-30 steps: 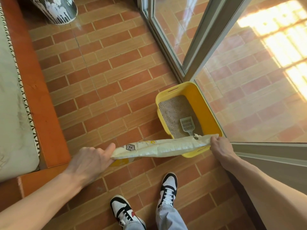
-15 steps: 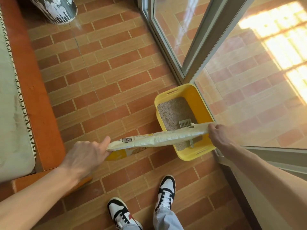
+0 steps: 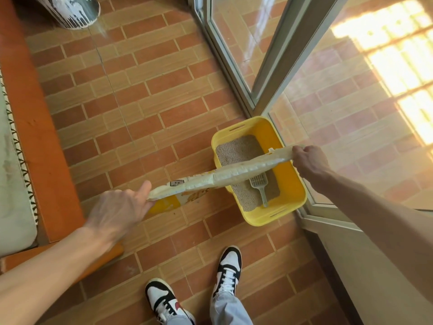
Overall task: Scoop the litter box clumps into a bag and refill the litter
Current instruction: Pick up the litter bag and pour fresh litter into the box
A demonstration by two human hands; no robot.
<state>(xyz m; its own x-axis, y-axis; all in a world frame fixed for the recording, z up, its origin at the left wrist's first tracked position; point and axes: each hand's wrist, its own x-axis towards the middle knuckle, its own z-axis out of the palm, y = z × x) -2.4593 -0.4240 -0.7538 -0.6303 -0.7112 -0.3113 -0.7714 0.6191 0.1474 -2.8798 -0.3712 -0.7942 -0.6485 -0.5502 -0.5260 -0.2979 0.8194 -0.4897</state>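
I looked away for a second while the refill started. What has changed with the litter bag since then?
The litter bag has swung over the litter box: the right hand carried its end up past the far side, and the left hand followed. Both grips held. The scoop stayed in the litter.

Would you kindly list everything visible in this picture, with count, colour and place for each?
litter bag: one, cream with yellow print, held stretched between both hands, its right end over the litter box
litter box: one, yellow, on the floor by the glass door
litter: grey-beige, inside the litter box
scoop: one, pale grey, lying on the litter, partly under the bag
glass door: grey frame, right side
floor: red and tan brick-pattern tiles
vase: one, dark with white pattern, top left
bench: orange, left edge, with pale cushion
shoes: two, black and white, bottom centre
left hand: grips the bag's left end
right hand: grips the bag's right end
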